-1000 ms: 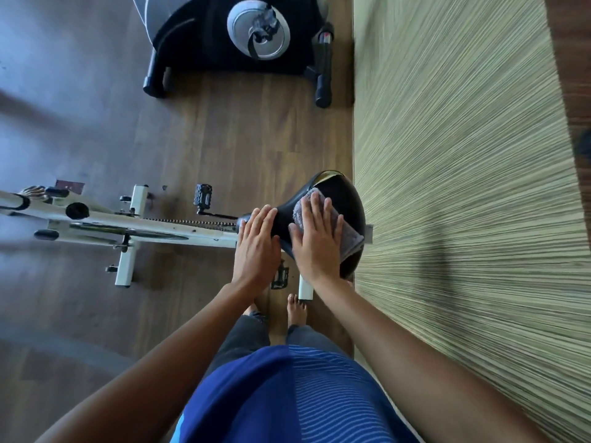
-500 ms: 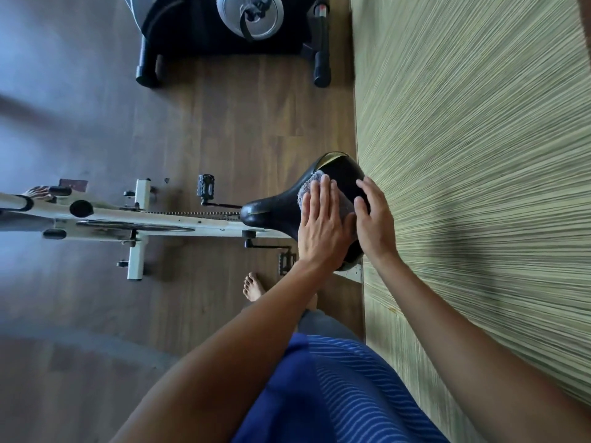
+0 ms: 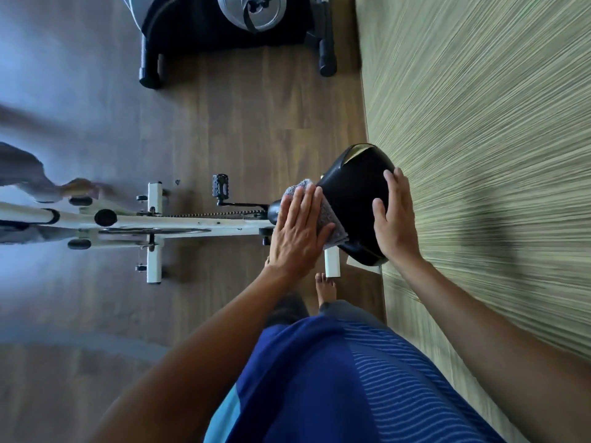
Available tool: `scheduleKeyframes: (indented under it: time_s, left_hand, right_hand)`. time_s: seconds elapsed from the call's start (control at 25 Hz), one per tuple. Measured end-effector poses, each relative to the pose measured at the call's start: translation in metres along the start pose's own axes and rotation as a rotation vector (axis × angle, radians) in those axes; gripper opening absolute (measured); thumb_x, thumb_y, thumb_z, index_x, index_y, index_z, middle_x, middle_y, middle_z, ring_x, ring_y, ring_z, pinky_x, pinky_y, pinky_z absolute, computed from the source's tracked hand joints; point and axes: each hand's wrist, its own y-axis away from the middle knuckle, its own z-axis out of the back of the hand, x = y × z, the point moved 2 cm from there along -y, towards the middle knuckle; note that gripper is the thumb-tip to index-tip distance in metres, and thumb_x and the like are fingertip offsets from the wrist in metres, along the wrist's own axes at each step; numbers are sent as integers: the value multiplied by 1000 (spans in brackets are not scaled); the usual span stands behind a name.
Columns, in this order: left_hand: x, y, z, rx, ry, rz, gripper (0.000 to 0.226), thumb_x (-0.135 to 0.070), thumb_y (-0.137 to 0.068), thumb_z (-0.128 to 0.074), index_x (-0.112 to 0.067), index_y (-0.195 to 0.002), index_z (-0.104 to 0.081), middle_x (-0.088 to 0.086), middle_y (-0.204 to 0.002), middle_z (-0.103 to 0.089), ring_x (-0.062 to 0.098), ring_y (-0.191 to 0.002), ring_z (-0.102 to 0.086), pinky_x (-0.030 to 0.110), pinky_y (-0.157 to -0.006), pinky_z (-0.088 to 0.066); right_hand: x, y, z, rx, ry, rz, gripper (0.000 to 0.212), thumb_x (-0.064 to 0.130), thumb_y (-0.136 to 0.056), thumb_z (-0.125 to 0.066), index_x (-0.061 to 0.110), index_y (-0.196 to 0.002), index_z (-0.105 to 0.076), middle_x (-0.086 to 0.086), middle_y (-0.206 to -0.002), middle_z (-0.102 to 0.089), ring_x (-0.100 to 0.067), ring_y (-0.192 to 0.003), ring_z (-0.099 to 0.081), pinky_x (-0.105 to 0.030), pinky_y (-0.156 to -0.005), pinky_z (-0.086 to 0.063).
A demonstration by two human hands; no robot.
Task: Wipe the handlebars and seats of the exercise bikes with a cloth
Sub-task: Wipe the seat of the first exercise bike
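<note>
1. Pressing flat on a grey cloth (image 3: 332, 217), the left hand (image 3: 295, 231) keeps its fingers straight and close together. It pins the cloth against the narrow front part of a black bike saddle (image 3: 355, 199).
2. The right hand (image 3: 395, 219) lies on the wide rear side of the saddle. Its fingers are straight and slightly spread, and they curl round nothing.
3. The saddle's long axis runs left to right across the view. Its nose points left towards the white bike frame (image 3: 192, 222), and its broad end is next to a green streaked surface (image 3: 479, 123).
4. A yellowish patch (image 3: 358, 151) shows at the saddle's far edge.
5. The floor (image 3: 256, 116) is brown wood plank, with a pale sheen on its left part.
6. A black pedal (image 3: 220, 187) sticks out beyond the frame, near the cloth.
7. A second exercise bike (image 3: 192, 24), black with a silver disc, stands at the top, well apart from the saddle.
8. A bare foot (image 3: 326, 289) stands just beside the white rear leg (image 3: 332, 263), and a blue striped shirt (image 3: 367, 378) fills the bottom.
</note>
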Motion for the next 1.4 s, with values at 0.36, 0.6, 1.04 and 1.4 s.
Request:
scheduleKeyframes:
  time_s: [0.36,0.6,1.04,1.4]
  left_hand:
    - [58,2,13,106,387,22,65,-42,-103,-37,-7,-155,-19,13,-162,-21,26,-150,-14,44,-124,-8]
    - [61,-6,15,191,546,141,63,-45,-102,-37,-4,-150,-28,17,-155,-28,31,-148,-15,47,-123,-14]
    - [38,-68,34,434,184,7,55,-50,-104,-25,-9,-131,-49,13,-129,-59,30,-121,-52,43,-102,-37]
    - [38,-65,22,556,109,-54,66,-54,-101,-13,-8,-141,-37,15,-132,-52,31,-120,-54,45,-102,-44]
  right_hand:
    - [44,11,-29,-255,222,-366,53,13,-106,-32,26,-157,-24,1,-166,-15,-23,-154,-9,-51,-122,-12]
    - [56,18,-45,-403,228,-520,51,20,-106,-32,23,-156,-26,-3,-165,-18,-23,-154,-12,-44,-123,-9]
    - [59,17,-50,-437,203,-579,51,25,-106,-31,30,-156,-25,6,-166,-15,-16,-154,-9,-38,-123,-3]
    - [58,17,-53,-440,236,-599,51,26,-105,-32,30,-156,-25,6,-166,-16,-15,-153,-10,-38,-123,-6]
